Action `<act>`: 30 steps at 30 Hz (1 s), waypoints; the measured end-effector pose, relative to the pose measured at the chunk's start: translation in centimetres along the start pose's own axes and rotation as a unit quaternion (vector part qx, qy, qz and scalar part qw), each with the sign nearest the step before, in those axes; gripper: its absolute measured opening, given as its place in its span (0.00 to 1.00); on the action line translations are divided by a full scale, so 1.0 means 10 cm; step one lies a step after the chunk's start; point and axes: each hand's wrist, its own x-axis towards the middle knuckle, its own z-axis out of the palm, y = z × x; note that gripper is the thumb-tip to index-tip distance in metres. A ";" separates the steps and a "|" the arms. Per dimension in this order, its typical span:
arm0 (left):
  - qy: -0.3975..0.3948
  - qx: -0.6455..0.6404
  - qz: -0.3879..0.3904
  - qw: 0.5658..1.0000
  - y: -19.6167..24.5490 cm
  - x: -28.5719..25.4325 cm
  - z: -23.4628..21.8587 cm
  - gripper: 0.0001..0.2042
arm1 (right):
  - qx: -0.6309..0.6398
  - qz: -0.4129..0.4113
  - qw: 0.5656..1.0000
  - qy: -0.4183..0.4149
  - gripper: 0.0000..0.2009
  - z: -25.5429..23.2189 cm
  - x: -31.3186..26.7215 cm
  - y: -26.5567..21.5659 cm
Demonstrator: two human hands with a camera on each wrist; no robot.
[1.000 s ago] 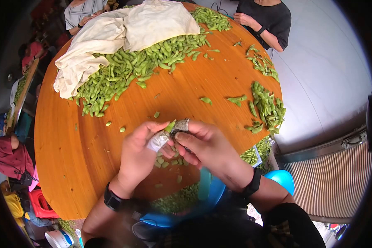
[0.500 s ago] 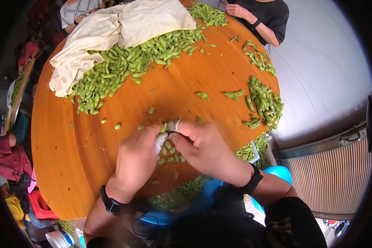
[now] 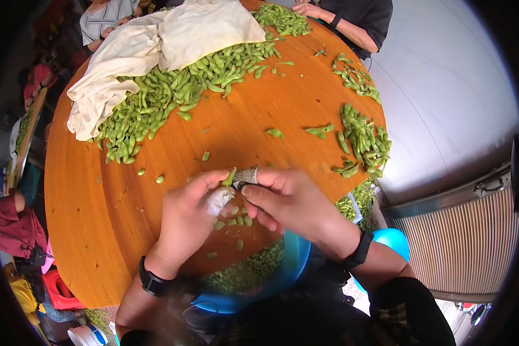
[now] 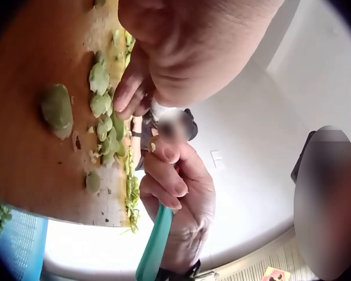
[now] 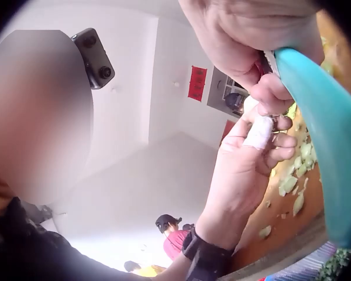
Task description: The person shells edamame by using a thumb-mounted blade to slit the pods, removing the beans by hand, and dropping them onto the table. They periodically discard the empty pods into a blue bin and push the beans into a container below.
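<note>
Over the near part of the wooden table, my left hand (image 3: pixel 184 210) pinches a green bean pod (image 3: pixel 229 177) between finger and thumb. A white wrap (image 5: pixel 259 133) covers the left thumb. My right hand (image 3: pixel 297 202) meets it from the right, its fingers curled round a tool with a long teal handle (image 5: pixel 324 123). The tool's working end is mostly hidden among the fingers. A grey woven band (image 3: pixel 245 175) wraps the right forefinger. Below the hands, several shelled beans (image 3: pixel 239 221) lie on the tabletop.
A heap of pods (image 3: pixel 173 95) lies at the back, partly under a cream cloth (image 3: pixel 207 32). Empty-looking pods (image 3: pixel 360 138) are piled at the right edge. A blue basin (image 3: pixel 299 259) with green contents sits below the near edge. Other people sit around the table.
Half a second ago the hands were pressed closer together over the pod; now they are slightly apart, with the pod's tip pointing up. The head view has shifted a little.
</note>
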 end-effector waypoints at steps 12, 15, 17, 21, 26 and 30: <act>-0.022 0.032 0.077 0.996 -0.05 -0.03 0.01 0.14 | -0.008 -0.105 0.994 0.018 0.07 0.06 0.06 0.25; -0.027 -0.072 -0.034 0.996 -0.01 -0.02 -0.02 0.15 | -0.010 -0.062 0.998 0.010 0.06 0.06 0.00 0.17; -0.036 -0.083 -0.050 0.995 0.02 0.00 -0.08 0.14 | -0.139 -0.151 0.978 0.046 0.04 0.04 -0.04 0.12; -0.036 -0.159 -0.084 0.983 0.10 0.03 -0.14 0.12 | -0.228 -0.291 0.922 0.116 0.03 0.09 -0.04 0.11; 0.018 -0.302 -0.125 0.945 0.04 0.03 -0.15 0.13 | -0.266 -0.334 0.901 0.081 0.04 0.22 0.06 0.23; 0.045 -0.200 -0.040 0.978 -0.02 0.06 -0.10 0.17 | -0.230 -0.331 0.913 0.061 0.03 0.21 0.11 0.24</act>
